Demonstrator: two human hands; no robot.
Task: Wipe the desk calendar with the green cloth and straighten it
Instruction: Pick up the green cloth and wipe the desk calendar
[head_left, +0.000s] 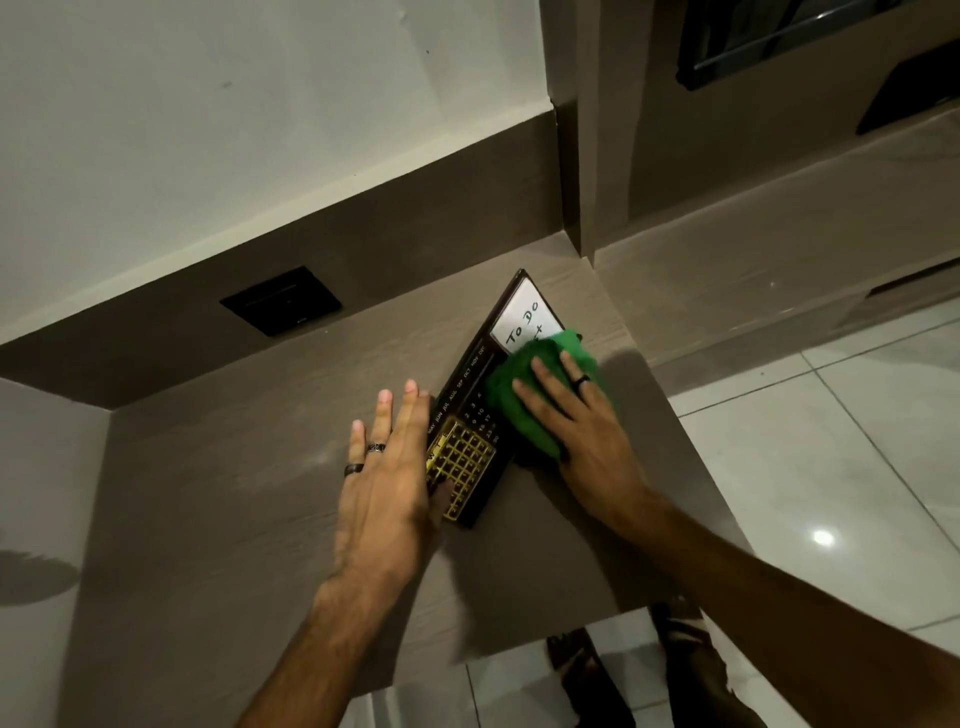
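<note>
The dark desk calendar (470, 415) lies flat and askew on the brown desk top (249, 493), with month names along one edge, a gold date grid near me and a white "To Do" panel at its far end. The green cloth (519, 410) covers its middle. My right hand (576, 421) presses flat on the cloth, fingers spread. My left hand (387, 467) rests against the calendar's left edge, fingers straight and thumb on the gold grid.
A black wall socket (280, 300) sits in the brown back panel. The desk's right and near edges drop to a white tiled floor (831, 441). A brown column (587, 156) rises right behind the calendar. Feet in sandals (587, 670) show below.
</note>
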